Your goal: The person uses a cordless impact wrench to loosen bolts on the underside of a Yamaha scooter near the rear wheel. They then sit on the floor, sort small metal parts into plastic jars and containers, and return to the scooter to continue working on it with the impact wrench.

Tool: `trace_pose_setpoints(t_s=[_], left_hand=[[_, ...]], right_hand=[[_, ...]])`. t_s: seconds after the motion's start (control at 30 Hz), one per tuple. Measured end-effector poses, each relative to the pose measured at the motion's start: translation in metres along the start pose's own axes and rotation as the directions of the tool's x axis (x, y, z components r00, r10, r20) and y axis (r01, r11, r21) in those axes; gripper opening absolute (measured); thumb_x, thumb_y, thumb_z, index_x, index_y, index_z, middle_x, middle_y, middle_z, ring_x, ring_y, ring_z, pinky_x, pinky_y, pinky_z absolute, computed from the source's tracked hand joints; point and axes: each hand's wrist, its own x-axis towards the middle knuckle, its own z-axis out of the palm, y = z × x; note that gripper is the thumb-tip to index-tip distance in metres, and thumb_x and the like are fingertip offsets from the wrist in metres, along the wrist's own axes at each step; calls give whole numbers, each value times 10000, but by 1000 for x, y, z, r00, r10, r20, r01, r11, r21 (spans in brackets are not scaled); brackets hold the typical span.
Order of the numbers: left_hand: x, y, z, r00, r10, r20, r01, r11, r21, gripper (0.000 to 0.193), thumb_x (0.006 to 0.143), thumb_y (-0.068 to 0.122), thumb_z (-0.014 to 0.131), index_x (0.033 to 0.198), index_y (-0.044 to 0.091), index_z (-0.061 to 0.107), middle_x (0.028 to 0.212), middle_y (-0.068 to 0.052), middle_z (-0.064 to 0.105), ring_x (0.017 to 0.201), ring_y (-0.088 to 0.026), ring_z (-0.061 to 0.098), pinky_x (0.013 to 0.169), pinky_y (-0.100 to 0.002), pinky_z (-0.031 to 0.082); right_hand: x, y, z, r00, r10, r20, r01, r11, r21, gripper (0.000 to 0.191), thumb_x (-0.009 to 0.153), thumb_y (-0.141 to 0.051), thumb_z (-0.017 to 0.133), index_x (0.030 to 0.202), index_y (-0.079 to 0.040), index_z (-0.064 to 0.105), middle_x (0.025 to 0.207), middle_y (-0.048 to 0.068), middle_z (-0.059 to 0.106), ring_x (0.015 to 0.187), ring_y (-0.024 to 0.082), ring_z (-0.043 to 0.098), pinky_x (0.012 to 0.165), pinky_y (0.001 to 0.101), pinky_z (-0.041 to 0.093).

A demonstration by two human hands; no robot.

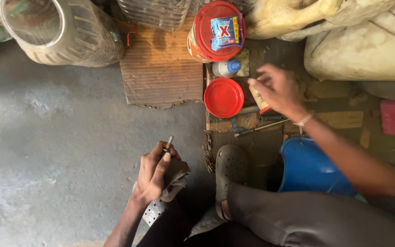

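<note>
Pinched between left hand (154, 176) thumb and fingers: a short metal rod (168, 142) with a dark cloth (175, 177), held over the concrete floor (60, 137). Right hand (277, 89) closes on a small pale tube (258, 97) above the wooden board (252, 121). Beside it, at the board's left edge, sits a red-lidded tub (223, 97), shut, contents unseen. Large clear jar (60, 29) lies tipped, apparently empty.

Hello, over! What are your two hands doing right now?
Left hand grips a small metal rod and a grey cloth. Right hand holds a small tube beside the red lid. Nothing between them.
</note>
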Motion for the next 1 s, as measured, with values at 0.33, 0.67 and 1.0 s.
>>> trace_pose_setpoints(t_s=[0.33,0.67,1.0], left_hand=[[13,4,18,990,-135,-46,137,989,52,262,987,209,549,1118,22,679,837,-153,718,752,-230,707,716,-364,547],[9,2,-11,953,-142,-269,8,896,-443,179,910,120,759,1011,18,652,1023,-120,797,908,-135,741,820,-283,612],[22,36,-32,841,304,-448,-388,916,-106,266,744,96,922,956,17,784,978,-92,786,918,-185,749,859,-295,579]], right_hand=[[24,-31,52,881,-472,-29,437,836,-331,591,770,-228,956,1194,29,635,1134,168,681,949,327,708,851,449,575],[-5,-91,61,799,-560,-218,594,791,147,444,903,-161,862,1236,21,630,1246,146,711,1083,271,711,984,372,577],[-48,-241,-11,452,-731,511,852,185,-489,588,620,-332,890,1108,-65,703,1180,94,697,1025,286,660,840,447,536]])
